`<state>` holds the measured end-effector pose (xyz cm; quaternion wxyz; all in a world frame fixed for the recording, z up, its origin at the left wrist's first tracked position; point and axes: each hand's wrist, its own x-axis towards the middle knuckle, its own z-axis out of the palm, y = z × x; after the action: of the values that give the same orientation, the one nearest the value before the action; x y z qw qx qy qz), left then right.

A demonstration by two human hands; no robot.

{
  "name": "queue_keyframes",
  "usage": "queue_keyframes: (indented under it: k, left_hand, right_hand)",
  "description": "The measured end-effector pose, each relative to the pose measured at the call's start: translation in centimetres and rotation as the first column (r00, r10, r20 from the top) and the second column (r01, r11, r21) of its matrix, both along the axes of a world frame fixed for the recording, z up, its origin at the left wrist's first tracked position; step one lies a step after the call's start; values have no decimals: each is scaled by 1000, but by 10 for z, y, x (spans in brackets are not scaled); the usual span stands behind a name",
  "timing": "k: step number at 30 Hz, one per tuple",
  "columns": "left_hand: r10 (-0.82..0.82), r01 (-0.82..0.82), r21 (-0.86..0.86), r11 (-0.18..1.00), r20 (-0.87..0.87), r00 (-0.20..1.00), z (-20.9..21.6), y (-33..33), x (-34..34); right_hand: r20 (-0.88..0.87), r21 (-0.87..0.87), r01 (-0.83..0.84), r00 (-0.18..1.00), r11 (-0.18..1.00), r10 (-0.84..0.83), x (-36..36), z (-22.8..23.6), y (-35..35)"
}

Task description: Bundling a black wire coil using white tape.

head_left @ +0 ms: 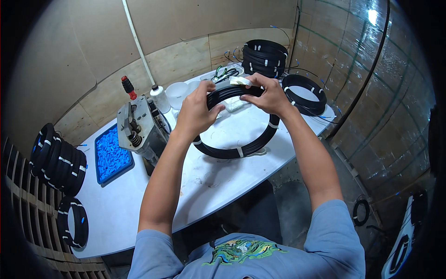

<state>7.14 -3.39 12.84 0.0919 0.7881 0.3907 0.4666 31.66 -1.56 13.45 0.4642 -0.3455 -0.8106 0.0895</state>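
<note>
A coil of black cable, bound in places with white bands, is held up over the white table, its far side raised. My left hand grips the coil's upper left part, thumb inside the ring and fingers around the outside. At the upper right, my right hand is closed around the same coil with the thumb below. By the right fingertips a white strip lies across the coil's top; whether those fingers also pinch it I cannot tell.
Left of the coil stand a metal bench machine and a blue tray of small blue pieces. A white bottle is behind. Stacked black coils stand at the back, another coil at right, more coils at left. The table curves nearby.
</note>
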Motion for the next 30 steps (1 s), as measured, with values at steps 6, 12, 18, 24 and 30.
queue_keyframes:
  k: [6,12,18,24,30]
  left_hand:
    - [-68,13,-135,991,-405,912,25,18,12]
    - [141,-136,42,990,-429,892,9,3,41]
    - [283,-296,46,954,-464,840,4,18,46]
    - [198,-81,344,936,-321,926,1,30,36]
    - [81,-142,-108,984,-435,897,20,24,39]
  right_hand:
    - [-7,-48,-12,1000,999,11,-8,2,-2]
    - [-58,38,31,998,999,-29,-2,-7,-6]
    - [-57,-16,54,997,998,-55,-1,-5,-8]
    - [-38,-92,31,999,995,-35,-3,2,-13]
    - [-11,-120,63,998,991,-65,0,3,-15]
